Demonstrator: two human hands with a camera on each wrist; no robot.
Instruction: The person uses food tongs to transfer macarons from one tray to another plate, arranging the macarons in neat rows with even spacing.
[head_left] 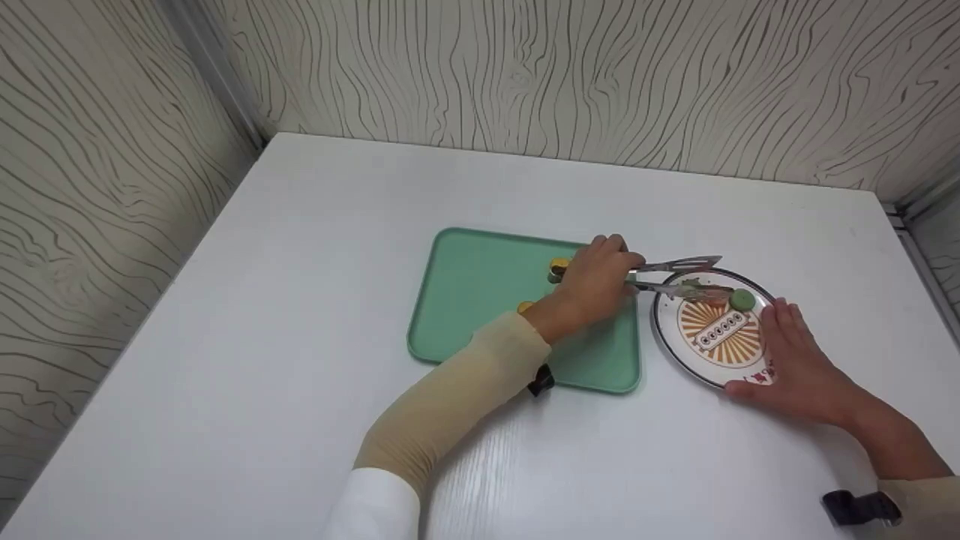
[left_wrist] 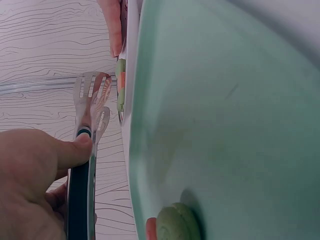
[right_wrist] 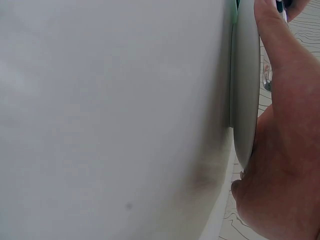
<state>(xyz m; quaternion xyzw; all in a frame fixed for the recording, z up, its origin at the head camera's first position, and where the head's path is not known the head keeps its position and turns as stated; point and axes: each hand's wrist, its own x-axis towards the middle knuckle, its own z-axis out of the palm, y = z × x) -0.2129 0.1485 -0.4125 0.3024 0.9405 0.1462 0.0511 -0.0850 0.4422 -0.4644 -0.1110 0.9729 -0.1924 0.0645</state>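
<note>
With the left hand point(head_left: 600, 277), grips metal tongs point(left_wrist: 79, 200), thumb and fingers curled round the dark handles. Holds their jaws apart at the plate point(head_left: 667, 341), with one tip just beside a green round piece point(head_left: 742, 300) on it. With the right hand point(head_left: 802, 367), touches the plate's right rim, fingers outstretched, thumb spread toward the near edge. Under the left forearm and hand, on the green tray point(head_left: 480, 277), bears two yellow pieces point(head_left: 559, 264), one partly hidden by the wrist; in the left wrist view, shows a green piece point(left_wrist: 175, 222) on the tray too. Reaches across the tray with the left arm, in a beige sleeve point(head_left: 457, 386), above a white table point(head_left: 247, 375).
</note>
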